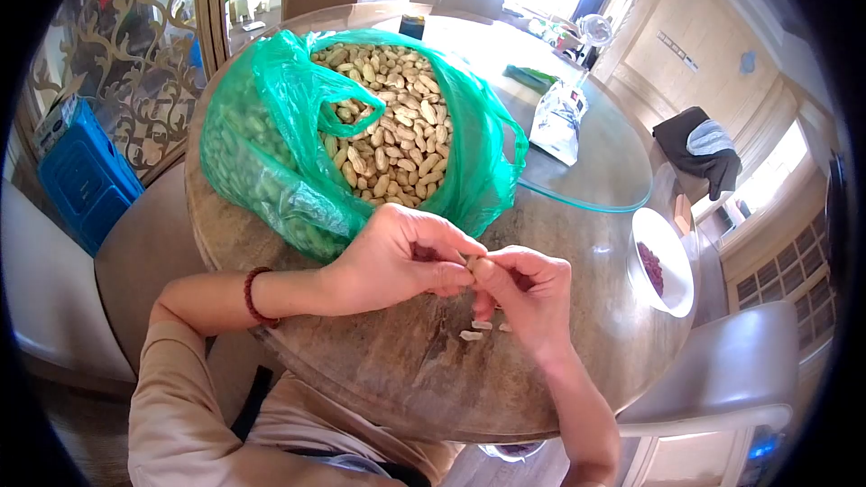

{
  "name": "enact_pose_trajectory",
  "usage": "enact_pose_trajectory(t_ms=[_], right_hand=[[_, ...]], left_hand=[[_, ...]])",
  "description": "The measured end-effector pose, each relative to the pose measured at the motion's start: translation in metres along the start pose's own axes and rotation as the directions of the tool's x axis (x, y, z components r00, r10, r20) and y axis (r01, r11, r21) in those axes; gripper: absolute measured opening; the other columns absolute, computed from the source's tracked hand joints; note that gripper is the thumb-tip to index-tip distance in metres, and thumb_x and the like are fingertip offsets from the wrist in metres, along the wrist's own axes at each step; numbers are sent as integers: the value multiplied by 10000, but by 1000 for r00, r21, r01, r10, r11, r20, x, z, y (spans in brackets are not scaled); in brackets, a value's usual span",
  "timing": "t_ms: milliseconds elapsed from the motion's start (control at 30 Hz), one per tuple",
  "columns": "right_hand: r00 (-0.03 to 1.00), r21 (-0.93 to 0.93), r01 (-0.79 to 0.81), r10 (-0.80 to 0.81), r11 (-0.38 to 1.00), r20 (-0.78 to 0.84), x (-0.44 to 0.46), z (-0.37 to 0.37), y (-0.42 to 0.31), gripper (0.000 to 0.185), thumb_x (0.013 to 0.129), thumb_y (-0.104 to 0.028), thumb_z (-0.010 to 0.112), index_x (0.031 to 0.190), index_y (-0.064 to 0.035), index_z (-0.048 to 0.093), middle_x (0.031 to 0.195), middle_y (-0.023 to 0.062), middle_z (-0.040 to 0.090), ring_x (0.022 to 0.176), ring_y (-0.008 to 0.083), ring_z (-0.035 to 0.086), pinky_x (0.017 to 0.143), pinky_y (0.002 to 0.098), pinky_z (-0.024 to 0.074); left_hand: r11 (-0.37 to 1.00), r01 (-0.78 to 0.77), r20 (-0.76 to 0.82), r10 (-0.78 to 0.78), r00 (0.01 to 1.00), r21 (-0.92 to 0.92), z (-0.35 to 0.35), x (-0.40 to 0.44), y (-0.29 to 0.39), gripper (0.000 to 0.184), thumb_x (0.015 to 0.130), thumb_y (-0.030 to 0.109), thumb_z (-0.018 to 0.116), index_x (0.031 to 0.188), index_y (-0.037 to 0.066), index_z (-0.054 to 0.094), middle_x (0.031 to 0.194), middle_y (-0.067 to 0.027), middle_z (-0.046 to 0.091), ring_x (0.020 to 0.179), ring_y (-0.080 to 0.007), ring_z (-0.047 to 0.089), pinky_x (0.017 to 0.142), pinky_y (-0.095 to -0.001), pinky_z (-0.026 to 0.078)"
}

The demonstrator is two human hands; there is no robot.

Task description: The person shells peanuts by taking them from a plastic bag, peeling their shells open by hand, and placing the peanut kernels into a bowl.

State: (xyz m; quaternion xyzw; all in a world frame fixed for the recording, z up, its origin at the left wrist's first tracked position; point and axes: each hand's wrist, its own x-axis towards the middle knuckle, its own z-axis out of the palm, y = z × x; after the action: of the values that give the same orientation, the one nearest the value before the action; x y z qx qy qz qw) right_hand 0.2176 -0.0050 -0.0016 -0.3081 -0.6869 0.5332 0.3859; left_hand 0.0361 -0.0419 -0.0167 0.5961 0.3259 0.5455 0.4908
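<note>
Above the near part of the table, my left hand (397,257) and my right hand (532,293) meet fingertip to fingertip. Both pinch a peanut (470,261), mostly covered by the fingers. A red braided bracelet (256,298) circles my left wrist. Just below the fingers, several pale shell pieces (471,335) lie on the tabletop. Beyond my left hand stands a green plastic bag (271,140), its mouth wide and full of unshelled peanuts (392,149). Off to the right, a white bowl (678,261) holds reddish shelled kernels (650,269).
The round brown table (577,388) carries a glass turntable (613,149) with a silver-white packet (559,122) and a dark container (411,27). Chairs stand around it, one at the right (731,370). Below the near edge, a container (512,449) is partly visible.
</note>
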Motion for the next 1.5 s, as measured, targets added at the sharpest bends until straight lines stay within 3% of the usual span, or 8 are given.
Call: enact_pose_trajectory(t_ms=[133, 233, 533, 767, 967, 1100, 1267, 1500], right_hand=[[997, 102, -47, 41, 994, 62, 2, -3, 3, 112, 870, -78, 631, 891, 24, 672, 726, 61, 641, 592, 99, 618, 524, 217, 523], [997, -118, 68, -62, 991, 56, 1, -2, 7, 139, 888, -86, 608, 929, 37, 660, 788, 84, 649, 636, 110, 631, 556, 226, 540], [996, 142, -71, 62, 987, 71, 9, -9, 6, 189, 916, -109, 570, 1004, 40, 648, 802, 80, 647, 695, 131, 638, 625, 276, 580], [998, -159, 27, -17, 987, 64, 8, -11, 6, 161, 889, -120, 602, 939, 16, 672, 764, 61, 641, 662, 89, 605, 555, 234, 535], [996, -511, 71, -35, 856, 79, 10, -20, -6, 88, 775, -33, 646, 845, 8, 680, 759, 113, 626, 640, 170, 617, 589, 301, 495], [989, -739, 98, 18, 666, 147, 7, -29, -13, 126, 726, 0, 636, 844, -13, 676, 808, 149, 612, 726, 290, 622, 688, 369, 489], [988, -756, 155, -120, 636, 102, 5, -33, -6, 126, 755, -16, 628, 872, -27, 676, 810, 150, 615, 781, 311, 621, 722, 390, 484], [986, -751, 151, -148, 643, 71, 6, -32, -10, 96, 761, -29, 644, 851, -19, 675, 822, 153, 620, 770, 316, 621, 709, 388, 487]], left_hand=[[999, 26, -26, -27, 999, -43, -2, -1, 1, 153, 815, -14, 654, 967, -16, 668, 754, -42, 649, 663, -58, 573, 569, -198, 470], [997, 11, -34, -8, 999, 76, -2, -1, -1, 136, 810, -31, 663, 946, -34, 667, 810, -82, 676, 684, -97, 621, 603, -228, 525], [997, 45, -10, -45, 999, -68, -9, 6, -2, 244, 844, -41, 602, 1085, -6, 624, 875, -80, 676, 761, -100, 638, 686, -237, 550], [983, -54, 55, 45, 997, 176, -5, 3, -6, 314, 829, -28, 619, 1141, 10, 608, 877, -78, 686, 766, -114, 648, 677, -261, 540], [768, -319, 145, 288, 947, 556, 5, -1, 0, 380, 765, 44, 682, 1140, 33, 616, 790, -135, 659, 697, -241, 655, 625, -323, 520], [396, -482, 158, 622, 767, 781, -14, 9, 6, 227, 780, 127, 693, 992, 53, 658, 697, -87, 622, 639, -250, 597, 582, -351, 497], [242, -244, 60, 585, 809, 939, -54, 20, 29, 175, 706, 39, 724, 876, 40, 685, 767, -86, 652, 741, -240, 609, 695, -347, 480], [149, -196, 135, 343, 930, 969, -53, 16, 19, 155, 700, 118, 723, 839, 65, 679, 812, -55, 626, 864, -241, 577, 803, -389, 404]])
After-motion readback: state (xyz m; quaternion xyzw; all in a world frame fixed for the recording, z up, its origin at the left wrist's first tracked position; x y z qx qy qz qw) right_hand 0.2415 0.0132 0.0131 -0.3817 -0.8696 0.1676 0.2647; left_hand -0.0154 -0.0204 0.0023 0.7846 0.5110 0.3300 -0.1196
